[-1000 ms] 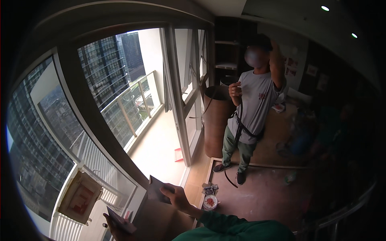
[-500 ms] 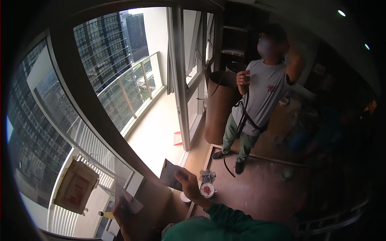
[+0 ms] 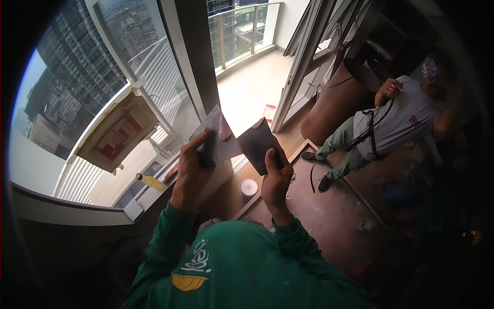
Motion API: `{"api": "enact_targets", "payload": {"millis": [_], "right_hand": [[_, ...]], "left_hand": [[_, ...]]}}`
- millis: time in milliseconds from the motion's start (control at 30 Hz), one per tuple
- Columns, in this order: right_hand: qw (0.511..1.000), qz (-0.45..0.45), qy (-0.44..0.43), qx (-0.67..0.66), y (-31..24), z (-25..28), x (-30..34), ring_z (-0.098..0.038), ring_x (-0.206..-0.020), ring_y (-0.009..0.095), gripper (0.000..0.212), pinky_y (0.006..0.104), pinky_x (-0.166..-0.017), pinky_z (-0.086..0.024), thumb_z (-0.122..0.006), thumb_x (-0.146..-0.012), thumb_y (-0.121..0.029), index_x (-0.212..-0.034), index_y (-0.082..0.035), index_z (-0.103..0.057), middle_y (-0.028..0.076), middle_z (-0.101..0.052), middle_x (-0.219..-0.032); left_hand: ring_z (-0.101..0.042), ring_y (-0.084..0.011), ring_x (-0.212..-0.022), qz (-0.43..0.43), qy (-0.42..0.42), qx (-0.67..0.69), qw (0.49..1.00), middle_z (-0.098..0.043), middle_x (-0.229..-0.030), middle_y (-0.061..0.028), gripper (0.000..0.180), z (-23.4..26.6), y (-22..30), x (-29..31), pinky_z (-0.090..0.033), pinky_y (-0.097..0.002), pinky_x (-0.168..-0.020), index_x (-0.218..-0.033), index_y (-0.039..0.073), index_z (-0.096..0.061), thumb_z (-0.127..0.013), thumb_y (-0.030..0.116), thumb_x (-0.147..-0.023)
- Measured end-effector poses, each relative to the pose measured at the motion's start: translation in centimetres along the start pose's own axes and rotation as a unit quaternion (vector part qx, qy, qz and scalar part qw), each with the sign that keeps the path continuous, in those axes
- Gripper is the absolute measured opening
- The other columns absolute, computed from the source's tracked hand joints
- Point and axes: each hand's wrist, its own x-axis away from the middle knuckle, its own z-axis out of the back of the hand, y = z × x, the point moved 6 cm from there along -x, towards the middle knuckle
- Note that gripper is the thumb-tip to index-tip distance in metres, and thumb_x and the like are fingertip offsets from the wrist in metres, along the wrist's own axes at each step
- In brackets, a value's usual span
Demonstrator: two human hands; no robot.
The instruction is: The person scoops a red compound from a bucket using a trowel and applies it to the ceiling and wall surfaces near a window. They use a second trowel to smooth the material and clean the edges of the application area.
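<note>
My left hand (image 3: 191,167) grips a flat grey trowel blade (image 3: 218,136) raised in front of me, with a smear of pale filler near its top. My right hand (image 3: 276,177) holds a second, darker flat blade (image 3: 256,143) beside it; the two blades nearly touch at their inner edges. Both sleeves are green. Below my hands a small round white tub (image 3: 248,187) sits on the brown floor.
A tall window with a dark frame (image 3: 198,62) is at my left, with a red and white carton (image 3: 116,135) and a yellow tube (image 3: 151,181) on its sill. Another person (image 3: 383,126) in a grey shirt stands at the right by a brown cylinder (image 3: 334,105). A balcony lies beyond the open door.
Both hands have risen from low at the sill to chest height, bringing the two blades together. The view has tilted down and toward the window.
</note>
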Motion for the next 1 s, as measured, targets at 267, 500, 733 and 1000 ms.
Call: {"api": "enact_targets", "payload": {"millis": [267, 500, 733, 1000], "right_hand": [[0.994, -0.082, -0.058, -0.044, 2.7, -0.3, 0.6, -0.057, -0.103, 0.013, 0.036, 0.0307, -0.088, -0.055, -0.046, -0.104, -0.017, -0.137, -0.003, -0.051, 0.005, -0.055, -0.123], [0.922, 0.086, -0.194, 0.323, 3.2, 4.4, 3.5, -0.061, -0.100, 0.015, 0.029, 0.0288, -0.084, -0.051, -0.052, -0.100, -0.011, -0.126, -0.002, -0.062, 0.011, -0.061, -0.117], [0.977, -0.149, 0.094, -0.124, 3.3, 4.4, 2.6, -0.066, -0.087, 0.015, 0.018, 0.0298, -0.077, -0.056, -0.064, -0.094, -0.018, -0.095, 0.000, -0.067, 0.006, -0.070, -0.096], [0.987, 0.049, 0.105, 0.112, 1.7, 4.0, 0.6, -0.057, -0.074, 0.009, 0.019, 0.0241, -0.069, -0.046, -0.068, -0.092, -0.017, -0.090, 0.002, -0.069, 0.002, -0.068, -0.085]], "left_hand": [[-0.069, -0.0202, -0.082, -0.033, 0.087, -0.166, 0.982, -0.069, -0.096, -0.0138, 0.026, 1.9, -3.1, -2.0, -0.057, -0.0314, -0.077, -0.102, -0.008, -0.064, -0.070, 0.013, -0.088], [-0.070, -0.0209, -0.078, -0.044, 0.058, -0.181, 0.981, -0.070, -0.094, -0.0137, 0.029, 1.3, -2.4, -1.7, -0.059, -0.0323, -0.073, -0.105, -0.009, -0.063, -0.071, 0.014, -0.088], [-0.067, -0.0227, -0.091, -0.124, 0.052, -0.018, 0.991, -0.069, -0.102, -0.0115, 0.025, 1.6, -3.9, -0.1, -0.055, -0.0366, -0.085, -0.108, -0.007, -0.063, -0.070, 0.006, -0.087], [-0.062, -0.0140, -0.090, -0.213, -0.044, -0.169, 0.961, -0.067, -0.102, -0.0073, 0.023, 0.9, -6.2, 3.0, -0.050, -0.0272, -0.079, -0.105, -0.006, -0.069, -0.066, -0.005, -0.083]]}}
